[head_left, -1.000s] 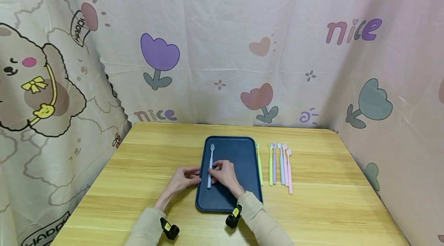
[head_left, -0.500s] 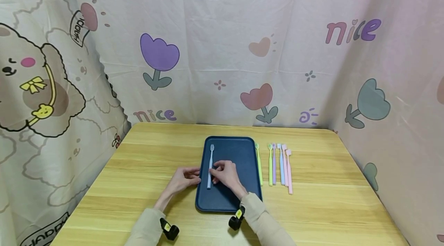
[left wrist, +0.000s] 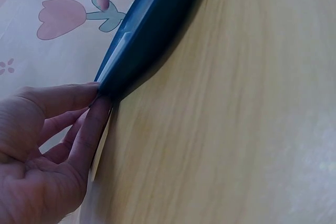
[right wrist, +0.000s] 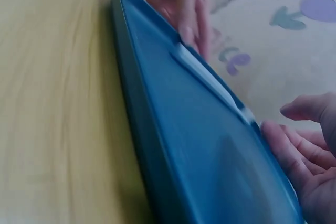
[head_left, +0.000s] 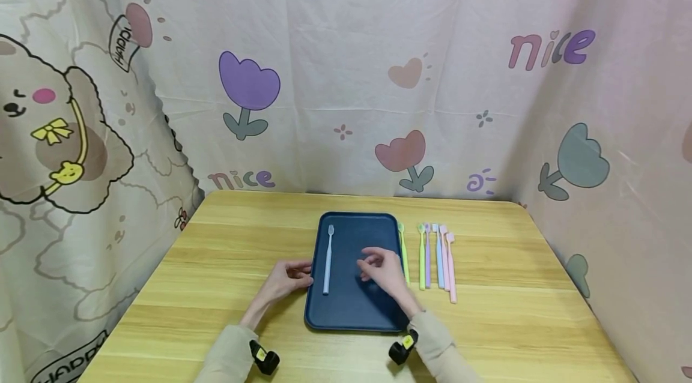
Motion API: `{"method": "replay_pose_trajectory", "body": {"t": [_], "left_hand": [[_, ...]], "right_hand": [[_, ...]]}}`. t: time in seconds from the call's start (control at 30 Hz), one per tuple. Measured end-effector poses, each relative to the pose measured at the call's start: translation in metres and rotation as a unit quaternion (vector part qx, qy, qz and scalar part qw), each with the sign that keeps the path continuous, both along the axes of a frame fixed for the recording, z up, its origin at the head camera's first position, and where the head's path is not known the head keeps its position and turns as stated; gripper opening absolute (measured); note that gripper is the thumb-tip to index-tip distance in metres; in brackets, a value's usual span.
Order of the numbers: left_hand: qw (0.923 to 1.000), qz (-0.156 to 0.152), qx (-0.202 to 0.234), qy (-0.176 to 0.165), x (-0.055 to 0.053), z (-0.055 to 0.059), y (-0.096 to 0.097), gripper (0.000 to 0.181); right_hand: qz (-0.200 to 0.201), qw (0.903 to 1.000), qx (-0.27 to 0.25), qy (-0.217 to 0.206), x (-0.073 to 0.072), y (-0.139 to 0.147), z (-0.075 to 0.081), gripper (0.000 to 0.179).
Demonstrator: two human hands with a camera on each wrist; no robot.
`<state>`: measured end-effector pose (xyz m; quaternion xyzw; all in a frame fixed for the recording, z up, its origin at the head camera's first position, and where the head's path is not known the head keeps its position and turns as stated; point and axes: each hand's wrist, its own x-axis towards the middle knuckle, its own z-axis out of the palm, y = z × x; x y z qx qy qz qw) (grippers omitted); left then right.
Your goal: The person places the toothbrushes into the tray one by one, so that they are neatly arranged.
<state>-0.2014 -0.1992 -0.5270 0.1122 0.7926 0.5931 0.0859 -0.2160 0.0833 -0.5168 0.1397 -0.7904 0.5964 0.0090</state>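
Pale-blue toothbrush (head_left: 327,266) lies inside the navy tray (head_left: 359,227), left of your right hand (head_left: 386,270), which hovers with loosely bent fingers holding nothing, and just right of your left hand (head_left: 283,280), which pinches the tray's rim. Expect the brush to be light, stiff and a little slippery; mid-handle looks the best hold, clear of the bristles. The tray seems rigid, shallow, round-cornered. Beyond your right hand, slim pastel toothbrushes (head_left: 439,263) lie on the wood-grain tabletop (head_left: 519,287).
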Motion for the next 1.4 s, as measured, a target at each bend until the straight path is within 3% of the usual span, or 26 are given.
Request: {"method": "replay_pose_trajectory", "body": {"t": [0.13, 0.3, 0.53, 0.67, 0.93, 1.4], "left_hand": [[1.0000, 0.003, -0.002, -0.004, 0.000, -0.001, 0.001, 0.050], [1.0000, 0.006, 0.002, -0.007, 0.000, -0.002, 0.001, 0.050], [1.0000, 0.006, -0.005, -0.005, 0.001, -0.002, 0.000, 0.050], [0.9999, 0.007, -0.011, -0.004, 0.001, -0.003, -0.001, 0.050], [0.9999, 0.003, -0.010, -0.002, -0.002, -0.004, -0.002, 0.051], [0.9999, 0.005, -0.011, -0.006, -0.003, -0.005, -0.001, 0.050]], "right_hand": [[-0.042, 0.9986, -0.031, -0.001, 0.005, 0.033, 0.002, 0.031], [-0.120, 0.9920, -0.040, 0.005, 0.004, 0.082, -0.011, 0.032], [-0.226, 0.9734, -0.035, 0.011, 0.008, 0.140, -0.020, 0.029], [-0.260, 0.9648, -0.038, 0.010, 0.010, 0.161, -0.028, 0.030], [-0.268, 0.9634, -0.014, 0.012, 0.012, 0.175, -0.036, 0.029], [-0.255, 0.9664, 0.030, -0.005, 0.014, 0.176, -0.031, 0.030]]}}
